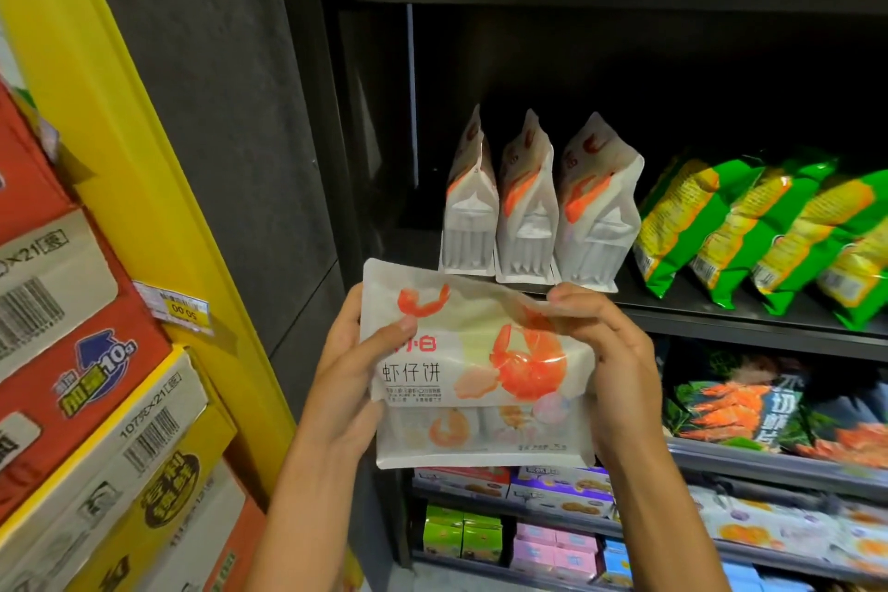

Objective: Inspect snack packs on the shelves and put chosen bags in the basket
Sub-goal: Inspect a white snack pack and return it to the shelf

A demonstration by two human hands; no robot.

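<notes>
White shrimp-cracker bag (pixel 480 375) held upright, front facing camera, before black shelf (pixel 721 322). Gripped at left edge by left hand (pixel 351 375), thumb on front; pinched at folded top right by right hand (pixel 610 365). Three matching bags (pixel 528 202) behind, green bags (pixel 749 226) alongside.

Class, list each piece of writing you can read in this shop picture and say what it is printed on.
"虾仔饼": white shrimp bag held in both hands.
"10g": red carton.
"×21": red carton's white panel.
"107g×21": yellow carton, roughly.
"00'05": yellow price tag, upside down.
Other shelf packs, small print: too blurred.
</notes>
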